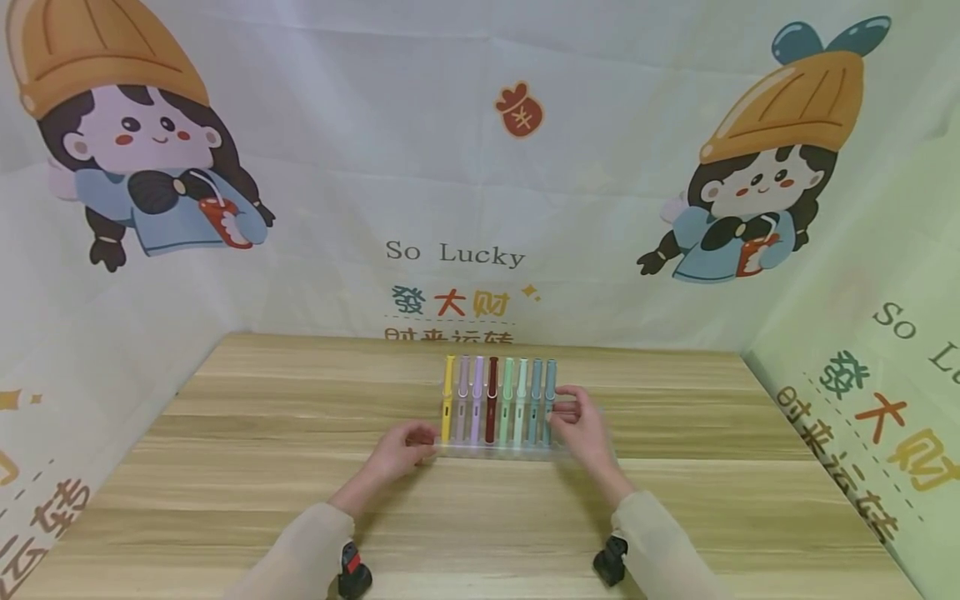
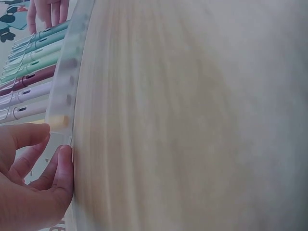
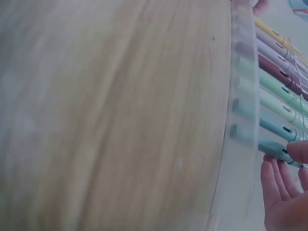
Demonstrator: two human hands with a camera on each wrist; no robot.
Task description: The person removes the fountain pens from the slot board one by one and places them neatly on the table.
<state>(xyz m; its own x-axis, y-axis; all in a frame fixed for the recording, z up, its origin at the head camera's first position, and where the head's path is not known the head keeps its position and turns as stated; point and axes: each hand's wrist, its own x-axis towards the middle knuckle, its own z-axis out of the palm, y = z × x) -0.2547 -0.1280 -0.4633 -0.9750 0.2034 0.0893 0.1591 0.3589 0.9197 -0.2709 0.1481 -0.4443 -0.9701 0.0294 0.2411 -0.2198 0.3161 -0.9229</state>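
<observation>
A clear pen stand [image 1: 487, 452] on the wooden table carries a row of several capped pens, leaning back from its front ledge. From left to right they run yellow [image 1: 447, 400], mauve, lilac, dark red [image 1: 492, 400], pale greens and grey-blues. My left hand [image 1: 405, 450] holds the stand's left end, fingertips beside the yellow pen's lower end. At the other end, my right hand [image 1: 581, 423] pinches the outermost grey-blue pen [image 3: 273, 147]. Its thumb [image 3: 298, 151] lies over the barrel and the fingers are on the far side.
The wooden table [image 1: 300, 517] extends around the stand. Behind it and at both sides hangs a white cloth [image 1: 450, 183] printed with cartoon figures and lettering. Black wrist devices [image 1: 354, 571] sit at both cream sleeves [image 1: 300, 554].
</observation>
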